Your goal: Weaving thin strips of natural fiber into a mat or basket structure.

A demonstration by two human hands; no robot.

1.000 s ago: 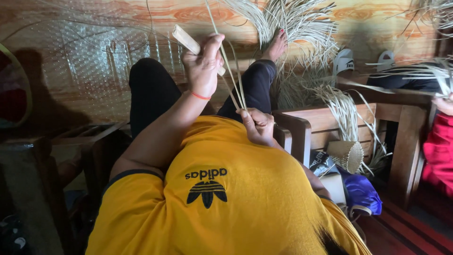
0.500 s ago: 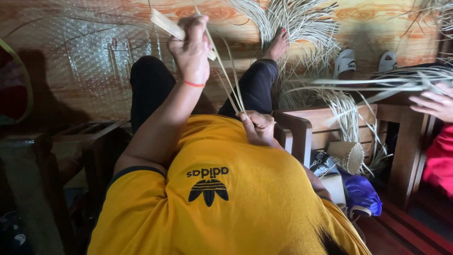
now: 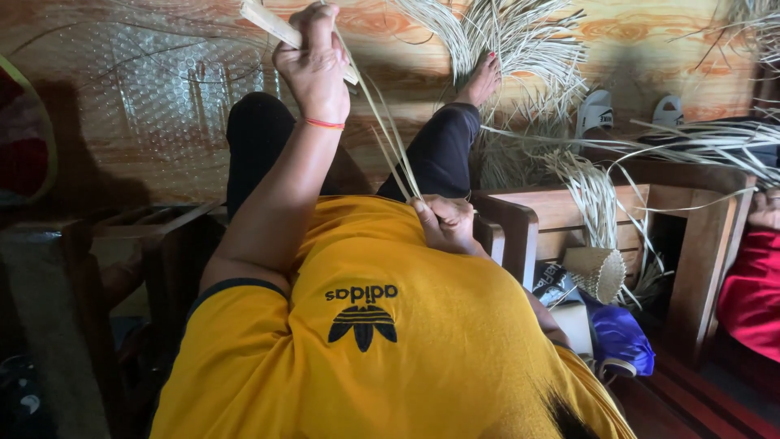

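Observation:
My left hand point(image 3: 313, 65) is raised high over my black-clad legs. It is closed on a flat pale stick point(image 3: 264, 20) and on the upper ends of several thin reed strips point(image 3: 390, 138). The strips run taut down to my right hand point(image 3: 443, 223), which pinches their lower ends against the front of my yellow shirt point(image 3: 382, 341). A thin red band circles my left wrist. My bare foot point(image 3: 481, 80) rests by a heap of loose reed strips point(image 3: 520, 41).
A wooden bench point(image 3: 561, 211) stands at my right, with long reeds draped over it. Beside it are a small woven basket point(image 3: 597, 272) and a blue bag point(image 3: 621, 337). Two sandals point(image 3: 597, 114) lie beyond. Another person's red sleeve point(image 3: 751, 284) shows at the right edge. A wooden frame point(image 3: 154, 223) is at left.
My left hand has risen steadily with the stick, drawing the strips longer and tauter. My right hand has stayed at my lap.

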